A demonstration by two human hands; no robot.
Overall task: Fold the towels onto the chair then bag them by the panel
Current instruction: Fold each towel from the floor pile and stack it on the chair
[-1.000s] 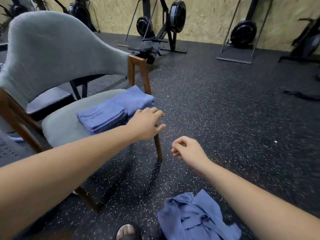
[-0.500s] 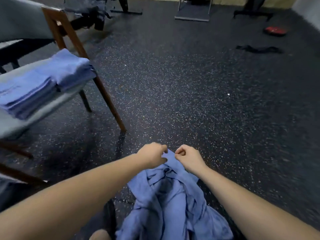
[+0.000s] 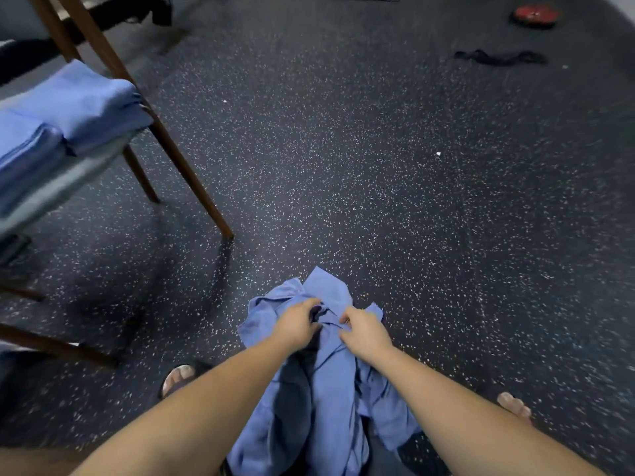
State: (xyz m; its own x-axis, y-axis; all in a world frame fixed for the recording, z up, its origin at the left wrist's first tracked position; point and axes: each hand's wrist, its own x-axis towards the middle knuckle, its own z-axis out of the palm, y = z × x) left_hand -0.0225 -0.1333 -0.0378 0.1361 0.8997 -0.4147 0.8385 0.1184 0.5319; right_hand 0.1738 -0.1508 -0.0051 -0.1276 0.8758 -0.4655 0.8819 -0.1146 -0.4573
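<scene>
Where towel [image 3: 326,407] lies heaped | left hand [image 3: 297,322] clutches it | right hand [image 3: 366,333] pinches it

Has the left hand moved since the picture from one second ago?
Yes. The left hand has left the folded towels on the chair and gone down, away from the seat, to grip the crumpled towel on the floor.

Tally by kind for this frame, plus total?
Chair: 1
Folded towel stacks on it: 2, left stack, right stack
Crumpled towel pile: 1
Red object: 1
Black strap: 1
Total: 6
</scene>
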